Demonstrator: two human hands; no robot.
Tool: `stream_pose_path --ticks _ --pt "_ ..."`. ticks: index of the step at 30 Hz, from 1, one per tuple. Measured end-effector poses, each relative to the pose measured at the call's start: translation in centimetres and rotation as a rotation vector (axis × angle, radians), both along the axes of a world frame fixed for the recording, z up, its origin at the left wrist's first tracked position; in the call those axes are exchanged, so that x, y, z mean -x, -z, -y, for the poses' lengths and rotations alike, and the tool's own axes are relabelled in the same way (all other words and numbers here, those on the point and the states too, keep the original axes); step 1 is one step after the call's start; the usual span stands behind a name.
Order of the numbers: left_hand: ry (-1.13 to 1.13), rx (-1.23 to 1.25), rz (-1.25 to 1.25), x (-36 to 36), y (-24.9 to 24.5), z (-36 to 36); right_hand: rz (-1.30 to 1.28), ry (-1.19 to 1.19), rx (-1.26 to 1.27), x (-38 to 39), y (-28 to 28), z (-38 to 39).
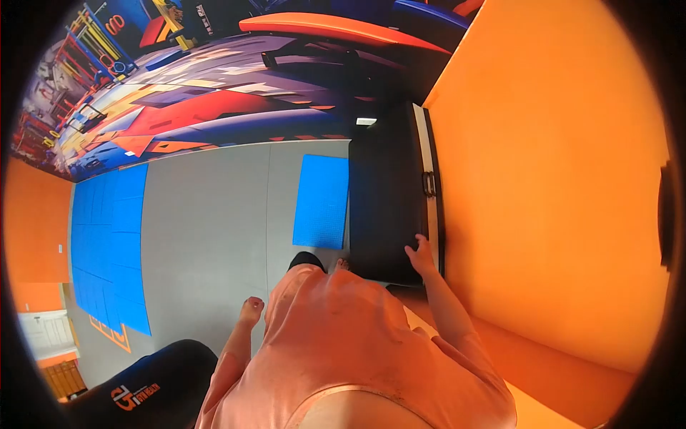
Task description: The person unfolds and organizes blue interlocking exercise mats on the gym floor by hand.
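My right hand point(420, 254) reaches forward, fingers apart, over the near right part of a long black flat-topped piece point(386, 207). Nothing shows in this hand. Along that piece's right side runs a light strip point(421, 136) with a black handle point(429, 184), just beyond my fingers. My left hand point(252, 309) hangs low beside my body over the grey floor point(207, 229). It is seen from above, its fingers mostly hidden beneath it, and no object shows at it. A small blue mat point(320, 200) lies against the black piece's left side.
An orange wall point(550, 179) rises close on the right. Ahead stands a wall with a colourful mural point(214, 107). Large blue mats point(107, 243) cover the floor at left. A black rounded piece with an orange logo point(164, 386) is at lower left, a white door point(48, 334) farther back.
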State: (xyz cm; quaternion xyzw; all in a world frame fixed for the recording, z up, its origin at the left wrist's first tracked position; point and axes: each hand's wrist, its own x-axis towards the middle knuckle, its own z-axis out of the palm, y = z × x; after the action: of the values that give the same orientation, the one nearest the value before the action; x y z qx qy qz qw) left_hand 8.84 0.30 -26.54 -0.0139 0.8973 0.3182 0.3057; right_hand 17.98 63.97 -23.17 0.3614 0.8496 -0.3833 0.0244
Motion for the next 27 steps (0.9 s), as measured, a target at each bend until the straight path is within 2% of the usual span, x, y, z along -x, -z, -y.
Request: stream_pose_path --ticks 2,4,5,7,9,10,11,12,14,15,16,17,19,20,22,23,25,27 --pt "-0.01 0.024 -0.022 2.5 0.8 0.0 0.008 0.006 -0.033 2.3 0.1 -1.3" --pt "-0.018 0.044 -0.05 5.7 1.4 -0.6 0.127 -0.075 -0.141 4.8 0.4 -3.6" --pt "0.054 0.084 -0.074 7.4 1.7 -1.4 0.125 -0.078 -0.137 6.1 0.7 -5.0" --pt "0.116 0.146 -0.084 10.7 2.2 -2.8 0.324 -0.051 -0.21 7.6 2.9 -6.2" --pt "0.164 0.141 -0.043 14.0 2.8 -7.1 0.369 -0.011 -0.196 8.2 6.5 -7.7" --pt "0.183 0.106 -0.024 15.8 6.8 -7.7 0.332 -0.058 -0.307 7.8 9.0 -6.8" --pt "0.235 0.09 -0.122 17.7 10.5 -9.2 0.293 -0.118 -0.424 7.5 11.4 -6.6" --pt "0.293 0.085 -0.208 19.7 14.0 -10.3 0.304 -0.083 -0.484 8.1 13.0 -5.7" --pt "0.185 0.141 -0.226 23.3 22.3 -13.6 0.34 -0.008 -0.574 9.3 14.6 -4.6" --pt "0.097 0.119 -0.26 24.5 28.1 -14.8 0.365 0.043 -0.598 9.7 15.6 -4.0" --pt "0.015 0.174 -0.092 25.7 32.9 -16.2 0.339 0.004 -0.644 9.3 16.5 -4.2" --pt "0.026 0.175 -0.081 26.2 37.7 -17.6 0.314 -0.041 -0.689 8.8 17.4 -4.4" --pt "-0.023 0.386 0.056 26.7 47.9 -19.6 0.352 0.007 -0.732 9.2 18.6 -3.8" --pt "0.004 0.396 0.184 27.1 53.1 -19.7 0.36 0.018 -0.74 9.1 19.3 -3.3" --pt "-0.051 0.41 0.121 26.4 61.0 -21.1 0.336 -0.039 -0.815 9.2 19.6 -3.1" --pt "-0.11 0.442 0.052 26.1 63.9 -21.8 0.328 -0.039 -0.835 9.4 20.0 -3.1" --pt "-0.192 0.369 0.026 26.1 66.4 -23.4 0.367 -0.065 -0.936 9.4 20.3 -2.4" --pt "-0.329 0.533 0.288 27.3 64.0 -26.4 0.318 -0.041 -0.891 9.7 21.0 -2.3"
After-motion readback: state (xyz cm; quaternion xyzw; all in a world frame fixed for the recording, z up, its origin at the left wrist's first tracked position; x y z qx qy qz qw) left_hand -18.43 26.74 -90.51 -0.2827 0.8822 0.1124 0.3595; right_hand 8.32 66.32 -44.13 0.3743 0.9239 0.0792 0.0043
